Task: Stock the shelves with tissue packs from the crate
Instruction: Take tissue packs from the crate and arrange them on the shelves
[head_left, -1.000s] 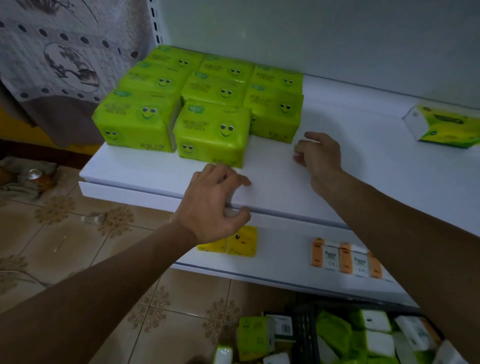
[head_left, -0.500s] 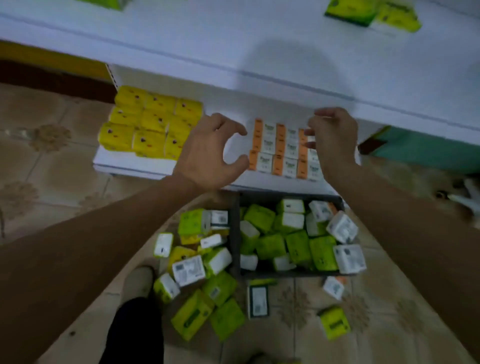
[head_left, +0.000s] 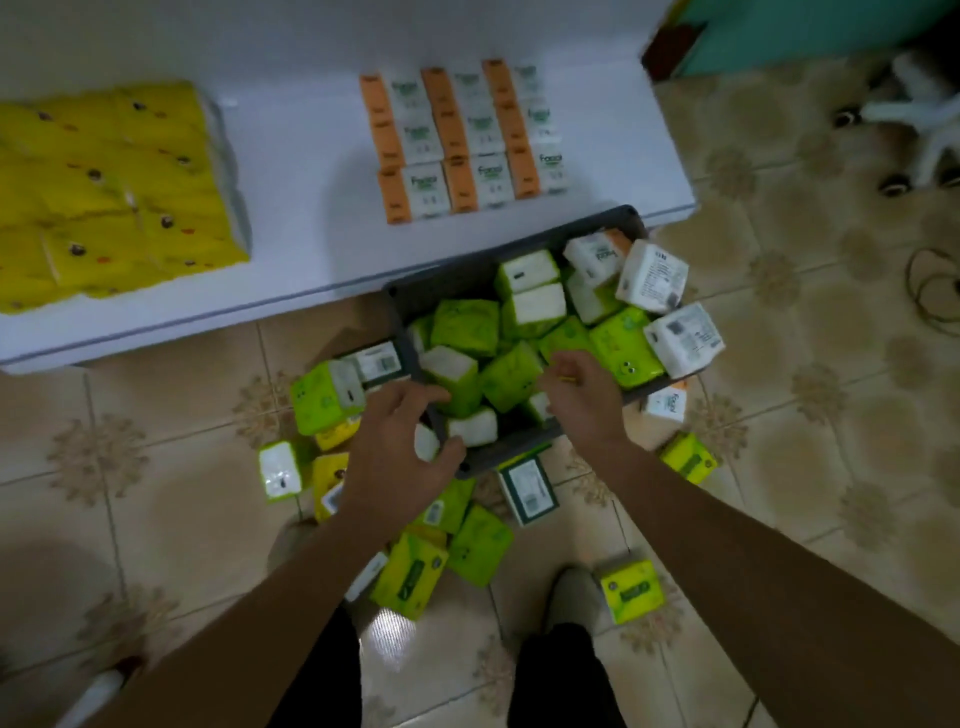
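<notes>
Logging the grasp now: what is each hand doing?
Left hand: open, fingers spread at the crate rim, holding nothing.
Right hand: curled over green packs; grasp unclear.

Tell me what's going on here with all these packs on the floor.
A person is restocking. Both hands reach into the dark crate of green tissue packs: the left hand at its near rim, the right hand among the packs. Neither clearly grips one yet. More packs lie scattered on the tiled floor. The low white shelf holds yellow packs and orange-and-white packs.
</notes>
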